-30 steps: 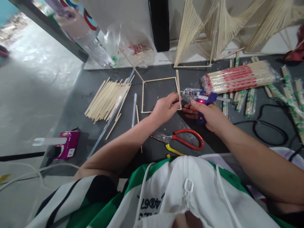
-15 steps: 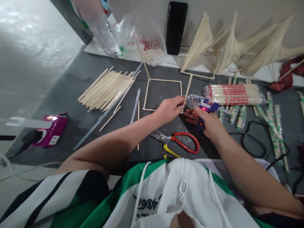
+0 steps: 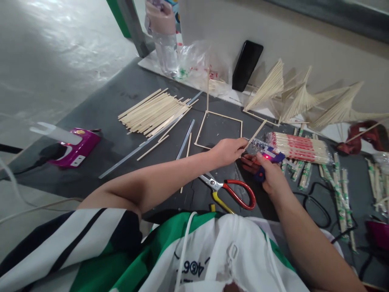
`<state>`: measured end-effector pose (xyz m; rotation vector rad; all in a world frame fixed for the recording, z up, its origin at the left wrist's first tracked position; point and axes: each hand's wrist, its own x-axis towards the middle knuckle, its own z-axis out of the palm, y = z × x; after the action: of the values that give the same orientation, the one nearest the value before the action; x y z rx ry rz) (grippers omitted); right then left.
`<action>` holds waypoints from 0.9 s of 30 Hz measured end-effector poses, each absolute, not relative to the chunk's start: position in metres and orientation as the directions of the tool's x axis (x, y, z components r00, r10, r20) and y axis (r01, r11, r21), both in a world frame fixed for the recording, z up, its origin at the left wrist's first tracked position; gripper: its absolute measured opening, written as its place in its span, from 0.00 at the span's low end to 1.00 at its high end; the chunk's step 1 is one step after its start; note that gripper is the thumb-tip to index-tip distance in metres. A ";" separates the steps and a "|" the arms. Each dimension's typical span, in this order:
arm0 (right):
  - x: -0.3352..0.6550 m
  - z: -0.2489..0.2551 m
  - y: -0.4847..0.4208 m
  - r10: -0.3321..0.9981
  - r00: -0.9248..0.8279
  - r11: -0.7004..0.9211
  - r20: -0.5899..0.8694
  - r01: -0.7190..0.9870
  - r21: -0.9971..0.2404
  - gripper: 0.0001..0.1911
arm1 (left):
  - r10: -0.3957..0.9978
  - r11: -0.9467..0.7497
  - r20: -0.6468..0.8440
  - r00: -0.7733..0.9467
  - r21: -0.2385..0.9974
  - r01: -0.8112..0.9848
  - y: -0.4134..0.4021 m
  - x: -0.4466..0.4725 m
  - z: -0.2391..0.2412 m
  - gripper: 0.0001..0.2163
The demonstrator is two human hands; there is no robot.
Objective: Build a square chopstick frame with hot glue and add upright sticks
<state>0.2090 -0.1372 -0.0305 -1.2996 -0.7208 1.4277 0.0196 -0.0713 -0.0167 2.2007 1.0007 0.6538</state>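
Observation:
My left hand pinches a thin wooden stick, which leans up and to the right by the near right corner of a square stick frame. That corner is hidden behind my fingers. In my right hand is a blue hot glue gun with a red light glowing on it. Its front end is close to my left fingertips; whether it touches the stick I cannot tell. Another stick stands up from the frame's far left corner.
Loose sticks and clear glue sticks lie to the left. Red-handled scissors rest near my body. Wrapped stick bundles, a black cable, twisted stick models, a phone and a bottle are around.
The camera view has shifted and turned, so the table appears lower. The stick in my left hand leans further right. Both hands keep their holds, close together.

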 end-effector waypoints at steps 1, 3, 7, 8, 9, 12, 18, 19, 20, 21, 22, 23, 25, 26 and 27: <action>0.209 -0.030 -0.137 0.936 0.114 -0.289 -0.332 -0.287 -0.913 0.20 | 0.787 -0.518 0.177 0.591 0.709 0.478 -0.071 0.020 -0.016 0.09; 0.209 -0.029 -0.137 0.936 0.115 -0.289 -0.332 -0.285 -0.914 0.20 | 0.784 -0.523 0.178 0.594 0.705 0.479 -0.072 0.020 -0.015 0.09; 0.207 -0.026 -0.136 0.931 0.125 -0.297 -0.342 -0.284 -0.912 0.21 | 0.786 -0.524 0.176 0.592 0.698 0.489 -0.071 0.020 -0.014 0.09; 0.207 -0.025 -0.136 0.929 0.129 -0.299 -0.346 -0.285 -0.911 0.22 | 0.787 -0.525 0.181 0.589 0.698 0.487 -0.071 0.020 -0.015 0.08; 0.206 -0.024 -0.136 0.927 0.134 -0.302 -0.350 -0.287 -0.909 0.24 | 0.787 -0.528 0.190 0.586 0.698 0.484 -0.070 0.020 -0.016 0.08; 0.205 -0.022 -0.135 0.925 0.137 -0.304 -0.354 -0.291 -0.907 0.26 | 0.787 -0.539 0.222 0.575 0.700 0.468 -0.069 0.021 -0.019 0.08; 0.203 -0.021 -0.135 0.923 0.126 -0.313 -0.363 -0.300 -0.901 0.25 | 0.783 -0.549 0.235 0.576 0.698 0.460 -0.069 0.020 -0.019 0.08; 0.204 -0.021 -0.135 0.924 0.123 -0.312 -0.361 -0.299 -0.902 0.24 | 0.785 -0.546 0.234 0.574 0.700 0.461 -0.069 0.020 -0.019 0.08; 0.204 -0.022 -0.135 0.926 0.120 -0.310 -0.358 -0.299 -0.903 0.24 | 0.786 -0.544 0.233 0.573 0.702 0.460 -0.069 0.020 -0.019 0.08; 0.205 -0.023 -0.135 0.929 0.117 -0.305 -0.352 -0.299 -0.904 0.23 | 0.786 -0.543 0.233 0.573 0.703 0.459 -0.069 0.020 -0.019 0.07; 0.205 -0.024 -0.135 0.931 0.114 -0.301 -0.347 -0.299 -0.906 0.23 | 0.785 -0.544 0.235 0.573 0.704 0.456 -0.069 0.020 -0.019 0.07; 0.206 -0.024 -0.135 0.933 0.111 -0.297 -0.343 -0.300 -0.906 0.22 | 0.784 -0.545 0.238 0.573 0.705 0.454 -0.069 0.020 -0.019 0.07; 0.207 -0.025 -0.135 0.934 0.111 -0.295 -0.341 -0.303 -0.906 0.23 | 0.785 -0.545 0.242 0.570 0.706 0.452 -0.069 0.020 -0.019 0.07; 0.207 -0.025 -0.135 0.933 0.110 -0.298 -0.344 -0.302 -0.905 0.23 | 0.787 -0.543 0.241 0.567 0.706 0.454 -0.069 0.020 -0.019 0.06; 0.207 -0.025 -0.135 0.931 0.110 -0.302 -0.347 -0.301 -0.905 0.23 | 0.789 -0.541 0.238 0.567 0.707 0.456 -0.070 0.020 -0.018 0.06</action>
<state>0.2067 -0.1350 -0.0245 -1.2978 -0.7020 1.4416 0.0197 -0.0696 -0.0185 2.2104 0.9918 0.7370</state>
